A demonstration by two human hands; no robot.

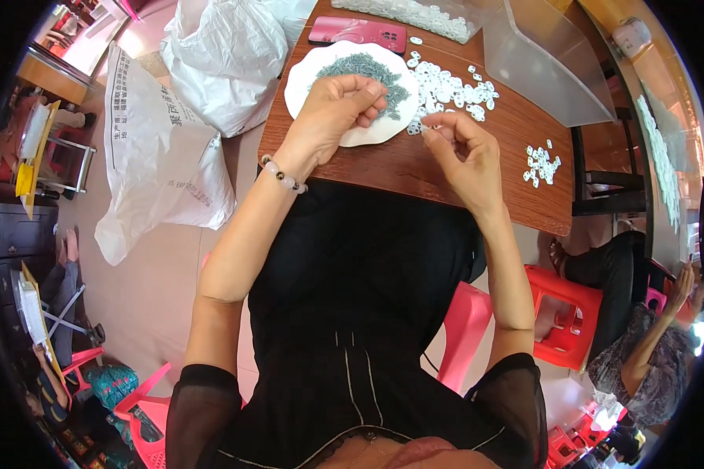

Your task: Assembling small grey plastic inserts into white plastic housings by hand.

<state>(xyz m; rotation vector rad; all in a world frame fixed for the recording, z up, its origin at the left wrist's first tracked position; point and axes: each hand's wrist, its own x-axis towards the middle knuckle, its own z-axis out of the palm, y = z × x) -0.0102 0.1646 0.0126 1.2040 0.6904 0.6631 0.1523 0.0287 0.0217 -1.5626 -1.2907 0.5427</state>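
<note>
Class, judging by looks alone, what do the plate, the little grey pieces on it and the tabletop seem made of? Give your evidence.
Plate: plastic or ceramic; smooth, white and wavy-rimmed, which leaves it open.
Grey pieces: probably metal, given their thin, screw-like shape and grey colour; too small to be sure.
Tabletop: wood or wood-look laminate, smooth, with reddish-brown streaked grain.

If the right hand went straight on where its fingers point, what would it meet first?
Probably the small white pieces beside the white plate, though the right hand's height is unclear; it might pass over them.
</note>
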